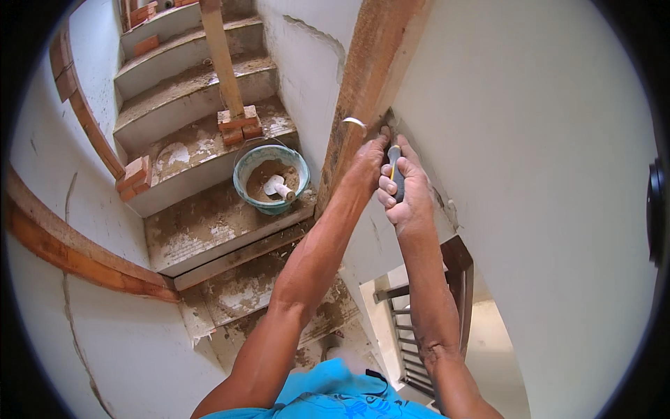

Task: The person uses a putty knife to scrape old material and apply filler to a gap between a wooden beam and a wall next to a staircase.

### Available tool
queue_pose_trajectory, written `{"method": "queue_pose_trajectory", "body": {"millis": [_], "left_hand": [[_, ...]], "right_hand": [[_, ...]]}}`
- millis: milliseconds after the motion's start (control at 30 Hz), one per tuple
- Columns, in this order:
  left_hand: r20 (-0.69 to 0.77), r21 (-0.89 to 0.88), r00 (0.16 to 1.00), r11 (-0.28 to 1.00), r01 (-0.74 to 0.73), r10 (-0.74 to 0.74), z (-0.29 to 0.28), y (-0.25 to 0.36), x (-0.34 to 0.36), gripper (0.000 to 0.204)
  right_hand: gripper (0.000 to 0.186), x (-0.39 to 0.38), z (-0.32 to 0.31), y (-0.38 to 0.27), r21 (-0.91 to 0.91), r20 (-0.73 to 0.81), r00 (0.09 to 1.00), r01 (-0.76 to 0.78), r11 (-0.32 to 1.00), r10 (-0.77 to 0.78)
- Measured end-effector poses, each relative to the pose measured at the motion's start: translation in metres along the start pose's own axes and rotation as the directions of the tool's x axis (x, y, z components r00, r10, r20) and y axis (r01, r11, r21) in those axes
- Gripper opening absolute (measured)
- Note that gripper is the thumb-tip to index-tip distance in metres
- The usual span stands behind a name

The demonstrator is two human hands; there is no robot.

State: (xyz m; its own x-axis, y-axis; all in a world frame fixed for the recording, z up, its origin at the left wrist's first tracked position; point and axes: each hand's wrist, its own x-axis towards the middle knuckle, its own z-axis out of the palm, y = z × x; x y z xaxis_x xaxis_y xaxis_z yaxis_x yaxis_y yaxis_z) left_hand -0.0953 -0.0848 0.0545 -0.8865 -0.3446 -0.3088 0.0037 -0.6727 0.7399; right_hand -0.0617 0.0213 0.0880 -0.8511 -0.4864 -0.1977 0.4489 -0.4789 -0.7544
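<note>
My right hand [412,185] is wrapped round a hand tool [398,178] with a dark grey handle and a yellow stripe. The tool points up along the wall, and my fingers hide most of its front end. Just left of it, my left hand [370,157] is closed, its fingertips at the tool's upper end; what they grip is hidden. Both hands are at the seam where a rough wooden board [363,77] meets the pale wall [530,140]. A thin white curled strip [354,122] shows against the board.
A teal bucket [244,164] of sandy mix stands on a stair step, a trowel [279,187] inside. Behind it, a wooden post [222,63] rests on stacked bricks [241,128]. More bricks [135,178] sit at the left. Dirty steps [202,234] curve upward; a dark railing [408,335] lies below right.
</note>
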Motion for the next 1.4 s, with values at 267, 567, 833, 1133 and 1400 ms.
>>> {"method": "queue_pose_trajectory", "body": {"millis": [267, 567, 833, 1133, 1400], "left_hand": [[0.322, -0.217, 0.945, 0.976, 0.007, 0.065, -0.031, -0.041, -0.013, 0.036], [0.302, -0.102, 0.953, 0.995, 0.023, 0.009, -0.019, -0.039, -0.029, 0.032], [0.148, 0.016, 0.984, 0.996, 0.093, -0.094, -0.019, -0.02, -0.03, 0.03], [0.231, -0.04, 0.966, 0.991, 0.126, -0.113, -0.027, -0.014, -0.023, 0.031], [0.216, 0.037, 0.972, 0.996, 0.083, -0.089, -0.03, -0.021, -0.012, 0.035]], "right_hand": [[0.056, -0.04, -0.025, 0.019, -0.105, 0.069, 0.997, 0.03, 0.994, -0.023], [0.057, -0.048, -0.023, 0.013, -0.013, 0.022, 0.999, 0.048, 0.999, -0.048], [0.06, -0.041, -0.004, 0.021, 0.014, -0.03, 0.997, 0.073, 0.997, -0.072], [0.055, -0.035, 0.004, 0.028, -0.025, -0.083, 0.992, 0.088, 0.996, -0.09], [0.055, -0.031, 0.002, 0.028, -0.034, -0.068, 0.994, 0.086, 0.996, -0.088]]}}
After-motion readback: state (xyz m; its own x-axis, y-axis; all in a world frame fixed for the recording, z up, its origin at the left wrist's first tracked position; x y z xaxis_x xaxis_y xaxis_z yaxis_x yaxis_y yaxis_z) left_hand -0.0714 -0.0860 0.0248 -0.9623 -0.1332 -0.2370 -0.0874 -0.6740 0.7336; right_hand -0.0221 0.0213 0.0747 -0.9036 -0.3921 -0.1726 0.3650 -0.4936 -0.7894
